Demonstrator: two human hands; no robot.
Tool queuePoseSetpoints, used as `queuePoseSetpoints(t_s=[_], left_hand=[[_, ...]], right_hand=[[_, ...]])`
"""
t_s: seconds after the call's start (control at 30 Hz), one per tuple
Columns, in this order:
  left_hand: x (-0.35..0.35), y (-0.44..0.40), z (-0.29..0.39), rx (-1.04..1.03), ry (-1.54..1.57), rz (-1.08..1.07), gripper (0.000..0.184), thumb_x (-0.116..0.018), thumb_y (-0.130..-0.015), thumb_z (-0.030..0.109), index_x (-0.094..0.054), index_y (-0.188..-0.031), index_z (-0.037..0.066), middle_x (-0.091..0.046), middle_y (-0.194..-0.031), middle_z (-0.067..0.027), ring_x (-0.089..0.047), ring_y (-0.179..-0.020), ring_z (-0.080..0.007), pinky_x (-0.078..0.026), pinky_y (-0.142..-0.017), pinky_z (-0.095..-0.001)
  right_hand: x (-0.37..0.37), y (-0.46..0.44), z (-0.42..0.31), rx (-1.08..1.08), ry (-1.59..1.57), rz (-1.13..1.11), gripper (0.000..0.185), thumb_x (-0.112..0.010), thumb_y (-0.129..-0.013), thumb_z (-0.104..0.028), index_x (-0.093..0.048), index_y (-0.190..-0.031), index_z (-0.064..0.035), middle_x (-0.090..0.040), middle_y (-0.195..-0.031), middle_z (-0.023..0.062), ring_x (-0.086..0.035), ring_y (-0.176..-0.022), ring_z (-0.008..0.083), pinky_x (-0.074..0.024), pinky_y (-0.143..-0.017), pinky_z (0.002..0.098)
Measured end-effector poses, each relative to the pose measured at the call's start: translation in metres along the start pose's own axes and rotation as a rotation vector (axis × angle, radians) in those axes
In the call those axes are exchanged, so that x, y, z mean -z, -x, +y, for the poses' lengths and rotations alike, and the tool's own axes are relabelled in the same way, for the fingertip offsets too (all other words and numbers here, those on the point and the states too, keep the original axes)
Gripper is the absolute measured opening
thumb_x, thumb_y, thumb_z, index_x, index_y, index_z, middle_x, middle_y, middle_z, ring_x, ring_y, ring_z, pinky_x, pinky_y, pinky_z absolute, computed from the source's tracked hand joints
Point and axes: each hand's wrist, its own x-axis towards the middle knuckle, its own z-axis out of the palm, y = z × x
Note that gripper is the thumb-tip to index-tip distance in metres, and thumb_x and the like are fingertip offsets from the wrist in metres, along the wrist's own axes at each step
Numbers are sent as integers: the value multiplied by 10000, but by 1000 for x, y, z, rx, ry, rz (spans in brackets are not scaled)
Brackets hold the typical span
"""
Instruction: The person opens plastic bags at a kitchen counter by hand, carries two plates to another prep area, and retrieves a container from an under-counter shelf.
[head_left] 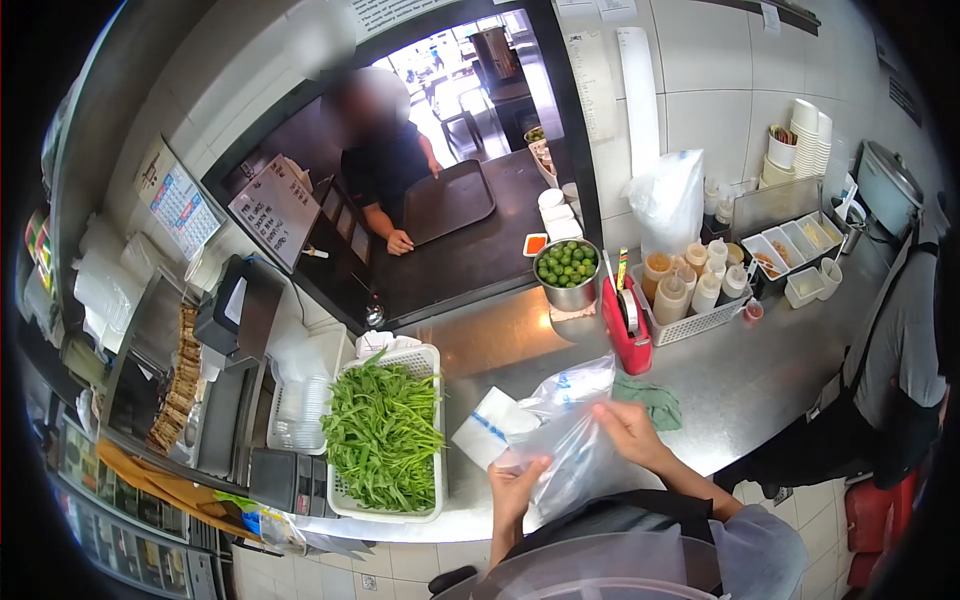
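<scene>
Just over the counter's near edge, I hold a clear plastic bag (565, 455) between both hands. My left hand (516, 490) pinches one side of it, and my right hand (634, 436) is closed on the opposite side, slightly higher. Pale items with blue marks show through the plastic; their kind is not clear. A white packet with a blue stripe (495, 425) lies beside the bag on the left. Past my right hand is a crumpled green cloth (650, 400).
To the left stands a white basket (435, 400) of leafy greens (382, 435). A red tape dispenser (625, 325), a pot of limes (567, 275) and a basket of sauce bottles (690, 290) line the back. One person holds a tray (450, 203) beyond the hatch; another stands at right.
</scene>
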Motion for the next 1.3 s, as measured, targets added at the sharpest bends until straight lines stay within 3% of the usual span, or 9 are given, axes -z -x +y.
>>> queuePoseSetpoints(t_s=[0.23, 0.3, 0.37, 0.47, 0.53, 0.7, 0.87, 1.1, 1.3], left_hand=[[18, -7, -4, -62, 31, 202, 51, -654, -767, 53, -639, -801, 18, -549, -639, 12, -468, -567, -56, -373, -523, -209], [33, -16, 3, -195, -150, 345, 55, -639, -784, 51, -644, -804, 0, -559, -674, -8, -494, -622, -70, -394, -561, -216], [53, -25, 10, -354, -354, 462, 45, -638, -775, 25, -641, -797, -14, -569, -720, -34, -510, -673, -93, -403, -606, -225], [78, -27, 19, -479, -519, 570, 53, -649, -745, -12, -642, -797, -16, -568, -749, -56, -513, -702, -124, -405, -646, -233], [80, -25, 26, -515, -590, 570, 82, -657, -722, -31, -647, -800, -10, -559, -739, -61, -510, -692, -144, -405, -653, -239], [35, -19, 26, -571, -738, 136, 80, -694, -669, 6, -619, -688, 26, -553, -709, -62, -509, -679, -196, -405, -638, -295], [-5, -17, 15, -728, -883, -164, 130, -700, -670, 79, -586, -660, 16, -551, -679, -70, -497, -656, -234, -394, -597, -330], [-13, -17, 11, -706, -680, -298, 181, -701, -678, 126, -566, -660, 7, -511, -657, -65, -473, -655, -233, -377, -575, -316], [-20, -20, 14, -525, -592, -673, 132, -634, -763, 73, -574, -683, -12, -512, -635, -75, -485, -628, -205, -388, -571, -316]], right_hand=[[47, -17, -1, -268, -971, 335, 301, -415, -918, -220, -522, -1088, 4, -606, -790, 101, -569, -665, 146, -468, -617, 271], [82, -13, 20, -225, -1039, 0, 308, -439, -904, -223, -499, -1095, 11, -588, -753, 88, -552, -639, 150, -458, -581, 284], [104, -7, 23, -360, -760, -36, 228, -516, -865, -186, -558, -1001, -7, -556, -705, 60, -523, -600, 140, -416, -511, 293], [102, 0, 37, -23, 771, 283, 141, -570, -838, -162, -616, -862, -31, -559, -699, 52, -527, -584, 124, -400, -500, 283], [97, 5, 40, -32, 699, 252, 152, -583, -834, -175, -630, -800, -34, -580, -730, 46, -536, -616, 108, -401, -510, 286], [44, 7, 9, -247, -239, -217, 238, -657, -778, -123, -627, -1008, -70, -629, -964, 38, -567, -871, 101, -463, -656, 249], [-3, 2, -10, -41, -225, -473, 395, -674, -767, -111, -570, -1147, -97, -581, -1107, 27, -538, -926, 90, -433, -693, 206], [13, -3, -1, -112, -29, -934, 221, -612, -825, -197, -585, -989, -51, -602, -897, 18, -524, -811, 91, -433, -669, 253], [40, -6, 0, -174, -325, -662, 159, -510, -896, -166, -570, -951, -29, -592, -760, 9, -518, -732, 70, -417, -683, 233]])
